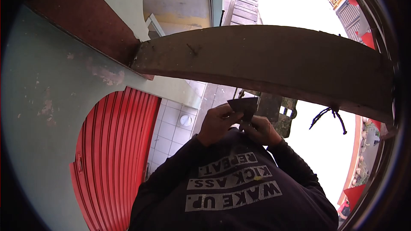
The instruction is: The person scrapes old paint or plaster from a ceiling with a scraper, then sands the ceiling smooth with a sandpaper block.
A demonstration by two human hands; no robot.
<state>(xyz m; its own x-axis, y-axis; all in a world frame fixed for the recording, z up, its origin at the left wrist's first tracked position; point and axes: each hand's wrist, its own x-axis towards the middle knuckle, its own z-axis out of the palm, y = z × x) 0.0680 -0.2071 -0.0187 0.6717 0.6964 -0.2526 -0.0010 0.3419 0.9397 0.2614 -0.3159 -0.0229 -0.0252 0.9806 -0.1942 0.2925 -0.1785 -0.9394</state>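
Observation:
In front of my chest, both hands are together on a putty knife (pixel 244 106) with a broad dark blade that flares toward its straight edge. My right hand (pixel 263 131) is closed around the handle end, hiding most of the handle. My left hand (pixel 217 125) is closed too, with its fingertips pinching the left side of the blade. The blade points away from me, just below a long beam (pixel 257 57) that crosses the view.
A reddish-brown beam (pixel 85 13) meets the long one at the left, beside a pale green wall (pixel 47 90) with peeling patches. Dark wire (pixel 332 113) hangs from the long beam. Below are a red ribbed shutter (pixel 115 158), floor tiles (pixel 164 140) and a round white object (pixel 186 120).

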